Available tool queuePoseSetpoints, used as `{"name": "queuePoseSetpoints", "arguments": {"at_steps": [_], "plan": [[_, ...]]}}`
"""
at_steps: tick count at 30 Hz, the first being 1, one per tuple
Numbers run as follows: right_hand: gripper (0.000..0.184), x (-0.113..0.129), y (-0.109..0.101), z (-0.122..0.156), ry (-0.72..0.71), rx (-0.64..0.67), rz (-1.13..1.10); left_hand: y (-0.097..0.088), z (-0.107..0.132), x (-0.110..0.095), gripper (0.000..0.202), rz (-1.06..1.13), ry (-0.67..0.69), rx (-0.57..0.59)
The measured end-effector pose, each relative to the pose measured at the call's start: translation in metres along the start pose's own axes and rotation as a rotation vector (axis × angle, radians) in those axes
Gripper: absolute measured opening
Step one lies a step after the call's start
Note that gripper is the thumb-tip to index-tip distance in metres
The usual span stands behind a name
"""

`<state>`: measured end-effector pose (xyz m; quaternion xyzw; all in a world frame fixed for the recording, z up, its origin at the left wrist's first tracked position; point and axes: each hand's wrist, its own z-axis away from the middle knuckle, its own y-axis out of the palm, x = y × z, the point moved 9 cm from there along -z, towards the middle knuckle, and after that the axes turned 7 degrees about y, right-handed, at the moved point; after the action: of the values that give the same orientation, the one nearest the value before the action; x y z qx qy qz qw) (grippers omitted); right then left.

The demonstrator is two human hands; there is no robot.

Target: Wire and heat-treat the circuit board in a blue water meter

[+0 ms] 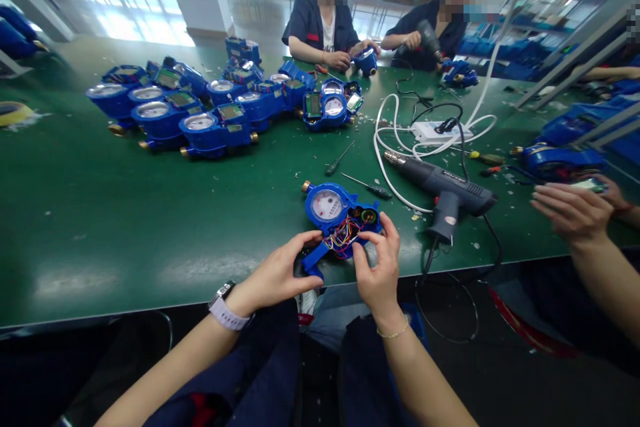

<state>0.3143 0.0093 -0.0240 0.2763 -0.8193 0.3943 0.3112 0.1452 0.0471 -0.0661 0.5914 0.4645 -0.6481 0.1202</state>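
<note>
Round-dialled blue plastic meter (327, 205), coloured wires (341, 235) bared, at near edge of green tabletop (150, 227). Left hand (283, 270) grasps its left side, thumb spread low; right hand (380, 267) curls at wires, pinch unclear.

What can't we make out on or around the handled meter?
All head view:
Ends of the wires: tangled, partly covered by the right hand.
Underside of the meter: hidden by its own body.
Reading on the dial: too small.
Label on the heat gun: too small.
Nearest co-worker's arm: cut off by the right edge.
</note>
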Motion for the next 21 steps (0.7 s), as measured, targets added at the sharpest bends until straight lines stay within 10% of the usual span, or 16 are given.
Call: {"name": "queuePoseSetpoints", "arguments": {"at_steps": [9,21], "plan": [[0.03,-0.007,-0.001,0.014,0.063,0.045,-0.014,0.007,-0.008,-0.004,0.065,0.089,0.003,0.061],[0.048,-0.024,0.02,0.072,0.532,0.194,-0.494,0.017,-0.001,-0.037,0.08,-0.134,0.097,0.132]]}}
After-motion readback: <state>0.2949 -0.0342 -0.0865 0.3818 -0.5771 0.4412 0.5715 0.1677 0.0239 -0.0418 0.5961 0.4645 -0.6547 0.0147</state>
